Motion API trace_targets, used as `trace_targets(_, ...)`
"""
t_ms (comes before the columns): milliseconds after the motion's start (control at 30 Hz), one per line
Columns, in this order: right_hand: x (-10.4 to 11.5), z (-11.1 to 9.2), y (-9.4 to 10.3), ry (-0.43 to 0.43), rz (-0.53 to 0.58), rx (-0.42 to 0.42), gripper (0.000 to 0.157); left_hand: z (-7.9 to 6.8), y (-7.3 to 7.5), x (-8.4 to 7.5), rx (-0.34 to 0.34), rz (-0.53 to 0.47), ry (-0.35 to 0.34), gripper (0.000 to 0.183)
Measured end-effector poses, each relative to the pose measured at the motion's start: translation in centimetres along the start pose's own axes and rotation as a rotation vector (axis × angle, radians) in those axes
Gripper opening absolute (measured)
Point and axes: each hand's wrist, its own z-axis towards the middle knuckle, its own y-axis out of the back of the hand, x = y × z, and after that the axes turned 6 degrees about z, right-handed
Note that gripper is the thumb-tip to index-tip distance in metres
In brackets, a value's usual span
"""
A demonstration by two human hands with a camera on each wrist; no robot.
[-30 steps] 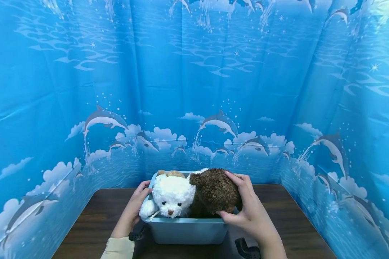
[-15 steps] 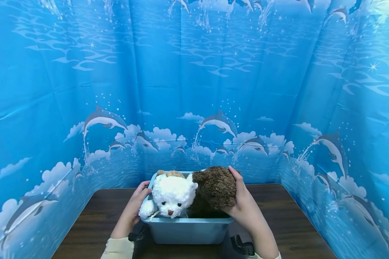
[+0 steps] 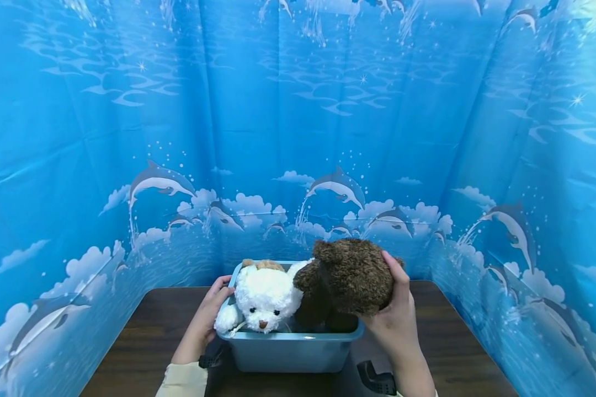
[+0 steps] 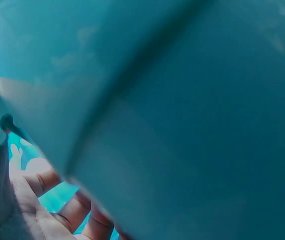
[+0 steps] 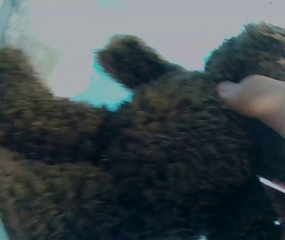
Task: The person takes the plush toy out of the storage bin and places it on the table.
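The right hand (image 3: 393, 318) grips the brown bear (image 3: 360, 275) by the head above the bin's (image 3: 293, 355) right end, lower body inside. The left hand (image 3: 211, 307) holds the bin's left rim; if that loosens, the bin could drag. Rubbing fur could pull the white bear (image 3: 265, 295) along.

They wear cream sleeves (image 3: 182, 380) and black wrist mounts (image 3: 384, 383)

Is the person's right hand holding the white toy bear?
No, the right hand grips the brown plush toy, while the white bear is beside it in the blue bin.
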Motion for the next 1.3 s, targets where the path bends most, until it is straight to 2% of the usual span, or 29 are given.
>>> trace_targets(67, 0.2, 0.3, 0.6, 0.072, 0.008, -0.066, 0.102, 0.0, -0.1, -0.1, 0.004, -0.005, 0.002, 0.049)
trace_targets(167, 0.6, 0.8, 1.5, 0.147, 0.024, -0.144, 0.106, 0.0, -0.2, -0.1, 0.002, -0.007, 0.001, 0.048)
trace_targets(333, 0.9, 1.3, 3.2, 0.199, 0.008, -0.212, 0.108, 0.1, -0.3, -0.1, 0.002, -0.007, -0.011, 0.047)
trace_targets(633, -0.2, 1.2, 6.9, 0.172, -0.121, -0.330, 0.101, 0.2, -0.3, 0.4, 0.005, 0.013, -0.013, 0.045)
trace_targets(800, -1.6, 1.4, 9.4, 0.154, -0.155, -0.450, 0.086, 0.2, -0.3, 0.5, 0.010, 0.011, -0.021, 0.045)
trace_targets(867, -2.7, 1.5, 10.1, 0.115, -0.139, -0.506, 0.083, 0.2, -0.3, 0.4, 0.008, 0.012, -0.028, 0.045)
trace_targets(933, -4.0, 1.3, 10.7, 0.030, -0.129, -0.535, 0.089, 0.2, -0.3, 0.4, 0.000, 0.016, -0.032, 0.044)
trace_targets(1067, -7.3, 0.4, 11.5, -0.174, -0.257, -0.554, 0.102, 0.2, -0.2, 0.4, -0.004, 0.015, -0.029, 0.044)
trace_targets(1167, -9.7, -0.4, 11.5, -0.310, -0.370, -0.557, 0.101, 0.1, 0.0, 0.5, -0.005, 0.022, -0.019, 0.045)
trace_targets(1300, -12.7, -1.9, 11.0, -0.462, -0.395, -0.567, 0.099, 0.2, 0.2, 0.9, -0.006, 0.034, -0.015, 0.045)
